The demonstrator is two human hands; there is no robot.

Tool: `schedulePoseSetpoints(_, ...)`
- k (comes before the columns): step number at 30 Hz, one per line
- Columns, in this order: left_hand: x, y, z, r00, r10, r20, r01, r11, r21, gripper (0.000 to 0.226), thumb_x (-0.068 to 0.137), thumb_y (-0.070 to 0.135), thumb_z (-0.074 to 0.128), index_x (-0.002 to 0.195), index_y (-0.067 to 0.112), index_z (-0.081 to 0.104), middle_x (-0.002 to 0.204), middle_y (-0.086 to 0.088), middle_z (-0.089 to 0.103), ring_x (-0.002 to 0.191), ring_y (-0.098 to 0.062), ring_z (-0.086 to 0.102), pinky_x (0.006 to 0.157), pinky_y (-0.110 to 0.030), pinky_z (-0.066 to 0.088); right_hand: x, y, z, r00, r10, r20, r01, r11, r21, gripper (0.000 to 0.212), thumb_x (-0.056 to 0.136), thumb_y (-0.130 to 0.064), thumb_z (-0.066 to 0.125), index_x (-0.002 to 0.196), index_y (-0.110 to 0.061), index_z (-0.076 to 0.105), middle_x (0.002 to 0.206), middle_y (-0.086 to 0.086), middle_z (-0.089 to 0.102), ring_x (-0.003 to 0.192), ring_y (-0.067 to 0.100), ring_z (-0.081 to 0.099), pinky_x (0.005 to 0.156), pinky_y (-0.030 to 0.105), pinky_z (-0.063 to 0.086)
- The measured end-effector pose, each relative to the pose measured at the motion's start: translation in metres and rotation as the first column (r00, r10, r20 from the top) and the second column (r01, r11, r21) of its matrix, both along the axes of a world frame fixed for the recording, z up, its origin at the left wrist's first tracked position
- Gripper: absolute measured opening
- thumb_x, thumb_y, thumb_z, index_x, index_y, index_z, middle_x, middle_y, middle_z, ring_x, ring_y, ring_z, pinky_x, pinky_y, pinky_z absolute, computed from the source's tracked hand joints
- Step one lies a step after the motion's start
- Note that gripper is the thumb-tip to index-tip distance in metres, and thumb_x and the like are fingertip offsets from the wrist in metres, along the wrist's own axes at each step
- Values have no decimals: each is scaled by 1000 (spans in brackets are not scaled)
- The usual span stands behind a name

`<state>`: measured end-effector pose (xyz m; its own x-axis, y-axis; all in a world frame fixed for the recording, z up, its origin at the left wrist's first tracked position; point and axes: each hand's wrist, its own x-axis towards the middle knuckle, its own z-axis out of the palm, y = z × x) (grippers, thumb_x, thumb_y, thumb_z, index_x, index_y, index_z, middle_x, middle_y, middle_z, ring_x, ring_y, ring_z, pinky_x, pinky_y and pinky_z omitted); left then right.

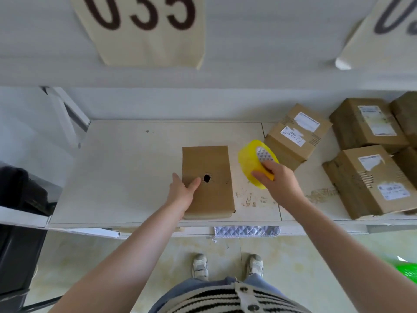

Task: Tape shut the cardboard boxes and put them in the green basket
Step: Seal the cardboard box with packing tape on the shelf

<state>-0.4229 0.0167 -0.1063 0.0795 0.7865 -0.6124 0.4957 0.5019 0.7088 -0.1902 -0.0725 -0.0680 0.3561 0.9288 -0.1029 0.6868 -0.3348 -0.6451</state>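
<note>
A white bench (126,168) stands against a pale wall with numbered paper signs (144,26). The left hand (182,190), fingers straight, rests on a flat cardboard box (209,199) with a hole. The right hand (274,179) grips a yellow tape roll (250,163), raised just right of it. Labelled boxes (365,177) sit further right; the green basket (406,273) shows at the floor's edge

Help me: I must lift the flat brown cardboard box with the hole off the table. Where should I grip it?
Probably by its two long side edges, from above: the flat brown cardboard box lies flat, narrow enough to span. The left hand already rests at its left edge; the right hand holds the yellow tape roll.
</note>
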Motion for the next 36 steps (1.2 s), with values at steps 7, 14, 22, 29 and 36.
schedulePoseSetpoints(7, 3, -15, 68, 916, -245, 318, 35, 838, 544, 53, 82, 50, 72, 128, 26, 60, 126, 17, 62, 119, -4, 57, 98, -23, 46, -38, 15, 61, 975, 209, -69, -209, 978, 9, 34, 91, -35, 63, 69, -15, 48, 58, -6, 37, 51, 9, 33, 49, 23, 26)
schedulePoseSetpoints(14, 1, -3, 86, 945, -228, 233, 58, 822, 566, 17, 79, 15, 80, 79, 20, 64, 88, -3, 68, 73, -6, 61, 66, -19, 48, -64, 24, 71, 966, 248, -80, -250, 968, -20, 41, 92, -35, 63, 65, -15, 39, 59, -1, 32, 54, 15, 29, 51, 28, 21)
schedulePoseSetpoints(22, -9, 8, 105, 953, -252, 167, 110, 803, 586, 22, 83, 9, 75, 69, 13, 59, 83, 7, 72, 76, -12, 68, 71, -23, 52, -63, 28, 73, 948, 313, 59, -314, 949, 12, 43, 93, -52, 50, 62, -24, 42, 54, -5, 40, 51, 12, 38, 53, 33, 30)
schedulePoseSetpoints(29, -31, 14, 97, 866, 53, 497, -244, 913, 327, 19, 85, -2, 69, 74, 4, 56, 64, -1, 71, 58, -9, 68, 65, -19, 57, -26, 39, 76, 963, 266, 32, -265, 963, -38, 43, 79, -61, 60, 61, -22, 55, 53, -8, 46, 50, 6, 42, 53, 26, 32)
schedulePoseSetpoints(36, -38, 19, 49, 900, 291, 324, -363, 912, 191, 25, 87, 20, 74, 71, 13, 56, 81, -8, 67, 81, -24, 65, 75, -24, 46, -44, 70, 73, 889, 276, 366, -210, 955, -209, 61, 73, -77, 55, 71, -16, 62, 68, 1, 62, 64, 18, 60, 52, 27, 40)
